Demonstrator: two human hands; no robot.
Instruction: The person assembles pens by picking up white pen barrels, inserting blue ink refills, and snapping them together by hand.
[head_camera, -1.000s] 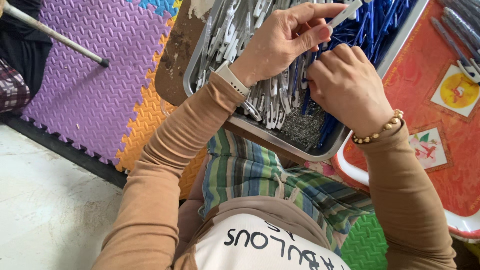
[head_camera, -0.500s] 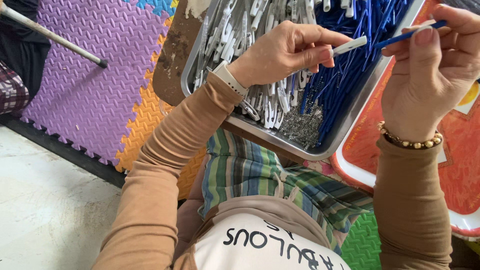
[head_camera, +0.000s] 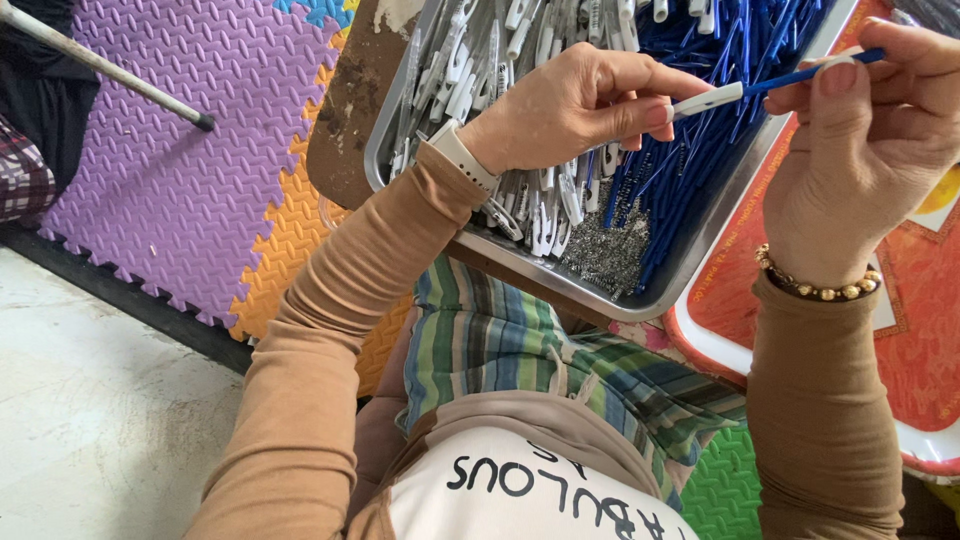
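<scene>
Pinching half-hidden pen parts (head_camera: 735, 92); both hands (head_camera: 575, 110)

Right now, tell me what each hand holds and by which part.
Left hand pinches the white pen piece at its end; right hand pinches the blue refill near its outer end.

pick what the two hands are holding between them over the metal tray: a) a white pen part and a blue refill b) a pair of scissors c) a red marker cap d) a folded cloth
a: the left hand pinches a white pen part and the right hand holds a thin blue refill lined up with its end, above the metal tray of white parts and blue refills.
</scene>
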